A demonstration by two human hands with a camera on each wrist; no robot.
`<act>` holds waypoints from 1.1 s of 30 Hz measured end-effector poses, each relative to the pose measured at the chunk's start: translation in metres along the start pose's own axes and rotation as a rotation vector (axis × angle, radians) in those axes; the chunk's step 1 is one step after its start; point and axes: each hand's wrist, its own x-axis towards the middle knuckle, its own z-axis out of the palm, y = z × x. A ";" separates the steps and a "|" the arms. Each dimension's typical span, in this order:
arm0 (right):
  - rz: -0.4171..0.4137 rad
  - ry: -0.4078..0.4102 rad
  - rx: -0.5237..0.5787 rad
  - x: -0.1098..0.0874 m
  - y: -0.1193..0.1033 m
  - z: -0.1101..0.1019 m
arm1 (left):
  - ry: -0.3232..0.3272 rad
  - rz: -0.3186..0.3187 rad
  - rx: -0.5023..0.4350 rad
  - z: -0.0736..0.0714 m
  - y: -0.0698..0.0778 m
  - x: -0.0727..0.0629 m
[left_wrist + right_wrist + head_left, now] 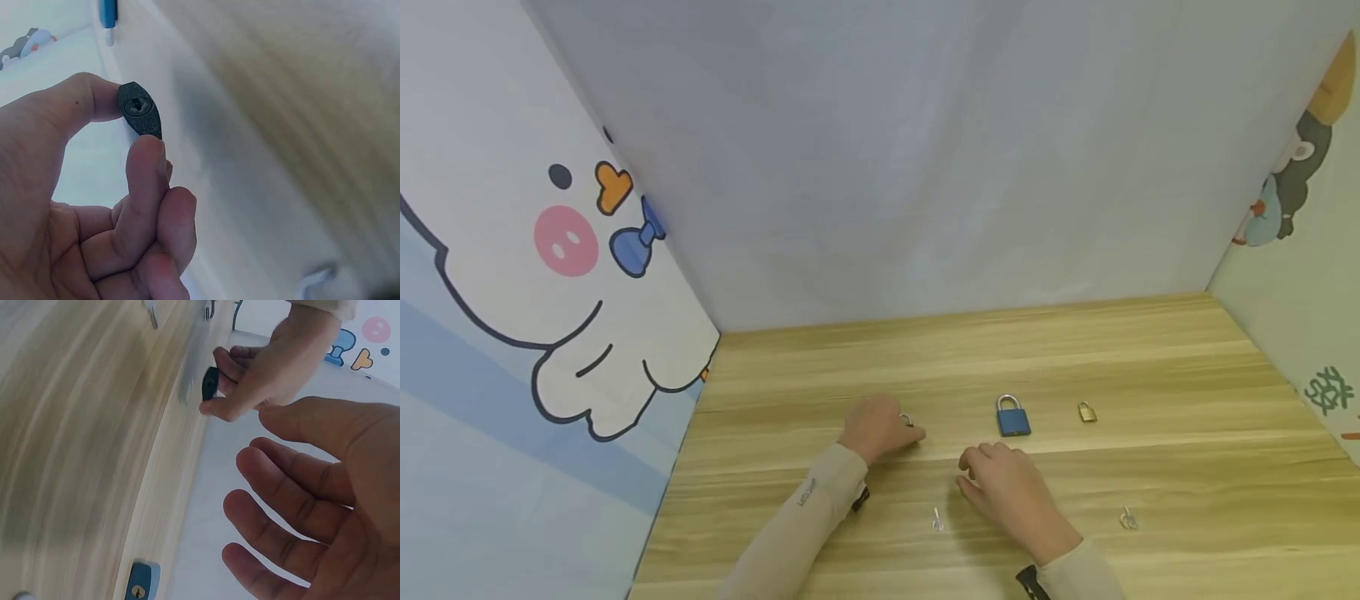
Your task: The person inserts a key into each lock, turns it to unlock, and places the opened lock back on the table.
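Observation:
My left hand (880, 429) pinches a small black padlock (139, 107) between thumb and fingers. Its keyhole end faces the left wrist camera, while in the head view mostly its shackle (906, 418) shows past the hand. The right hand (1009, 492) hovers above the table with loosely bent fingers and holds nothing. Just beyond it lies a blue padlock (1014, 421) with a silver shackle; the right wrist view shows the keyhole of this blue padlock (139, 590). A small brass padlock (1087, 412) lies farther right.
On the wood-grain table (820, 367), small keys (937, 522) lie between the forearms, and more keys (1128, 518) lie right of the right hand. A pale wall (925, 167) stands behind, with cartoon-printed panels (497, 250) at both sides.

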 end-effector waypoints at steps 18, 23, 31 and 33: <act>0.221 -0.219 0.074 -0.010 -0.038 0.025 | 0.035 0.104 0.011 -0.040 0.009 -0.013; 0.223 -0.225 0.068 -0.013 -0.044 0.029 | 0.036 0.118 0.019 -0.046 0.011 -0.015; 0.273 -0.293 0.014 -0.014 -0.051 0.039 | 0.022 0.116 0.010 -0.051 0.014 -0.017; 0.284 -0.298 0.016 -0.013 -0.052 0.039 | 0.017 0.112 0.014 -0.051 0.014 -0.017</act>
